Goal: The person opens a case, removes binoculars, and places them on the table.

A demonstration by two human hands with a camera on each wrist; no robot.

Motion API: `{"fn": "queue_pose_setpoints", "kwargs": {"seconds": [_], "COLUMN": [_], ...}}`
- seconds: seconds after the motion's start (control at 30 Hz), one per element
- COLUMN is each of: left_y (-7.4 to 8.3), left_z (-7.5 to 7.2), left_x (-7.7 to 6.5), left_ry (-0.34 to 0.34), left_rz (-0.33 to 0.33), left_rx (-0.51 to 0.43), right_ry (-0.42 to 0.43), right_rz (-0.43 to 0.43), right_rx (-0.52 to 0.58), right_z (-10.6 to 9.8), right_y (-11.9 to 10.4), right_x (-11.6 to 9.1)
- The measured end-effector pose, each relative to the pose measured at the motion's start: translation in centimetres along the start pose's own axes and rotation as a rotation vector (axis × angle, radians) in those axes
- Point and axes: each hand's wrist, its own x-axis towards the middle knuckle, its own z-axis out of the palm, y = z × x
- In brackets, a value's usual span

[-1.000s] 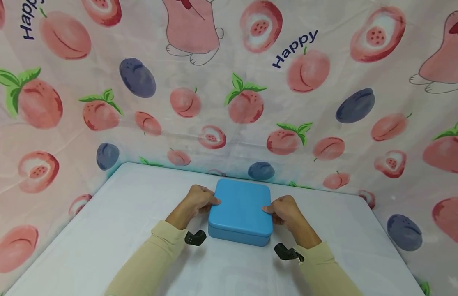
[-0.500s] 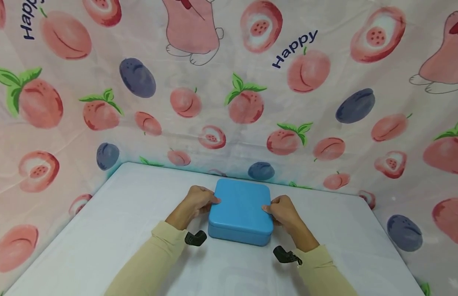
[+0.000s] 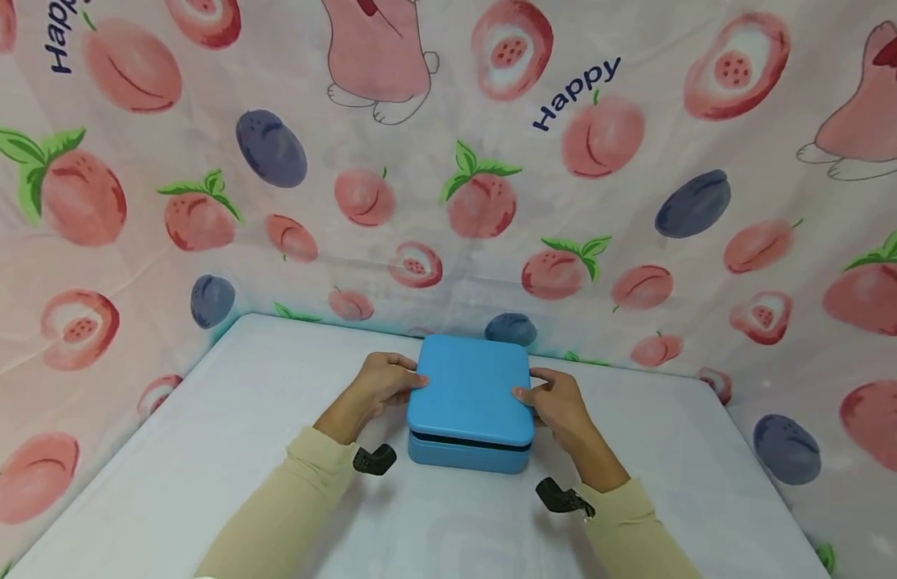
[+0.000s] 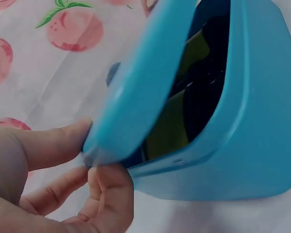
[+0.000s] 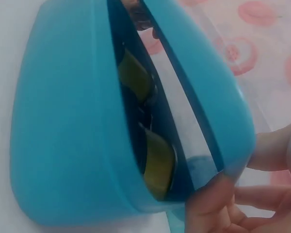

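Observation:
A blue lid (image 3: 470, 386) is raised a little off its blue box (image 3: 468, 457), leaving a dark gap along the near side. At the lid's left edge, my left hand (image 3: 385, 381) pinches it with the thumb on top and fingers below. My right hand (image 3: 559, 404) pinches the right edge in the same way. Through the gap, dark things with yellow-green bands (image 5: 159, 165) show inside the box in the right wrist view; their kind cannot be told. In the left wrist view the lid (image 4: 140, 92) tilts away from the box wall (image 4: 266, 126).
The box stands on a white table (image 3: 289, 346), towards its back edge. A cloth (image 3: 434, 193) printed with peaches and plums hangs behind and along the sides. A black wrist camera (image 3: 376, 459) sits at the left cuff, another black camera (image 3: 561, 496) at the right.
The lid was seated flat on the box; now it has risen, and a dark gap has opened at the near side. Both hands have moved slightly up with it.

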Motion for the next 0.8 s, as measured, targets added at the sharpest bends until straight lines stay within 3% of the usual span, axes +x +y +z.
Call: {"fn": "queue_pose_setpoints", "kwargs": {"seconds": [0.23,0.53,0.8], "left_y": [0.1,0.7,1.6], "left_z": [-1.3,-4.5,-7.1], "left_x": [-0.9,-1.9,-2.8], "left_ry": [-0.033,-0.14,-0.187], "left_rz": [0.008,0.067,0.083], "left_rx": [-0.044,-0.004,-0.002], "right_ry": [-0.016,-0.06,-0.083], "right_rz": [-0.012,-0.059,-0.076], "right_rx": [0.123,0.234,0.308], "right_z": [0.1,1.4,3.1], "right_y": [-0.3,-1.3,-2.3], "right_x": [-0.8,-2.1,-3.0]}}
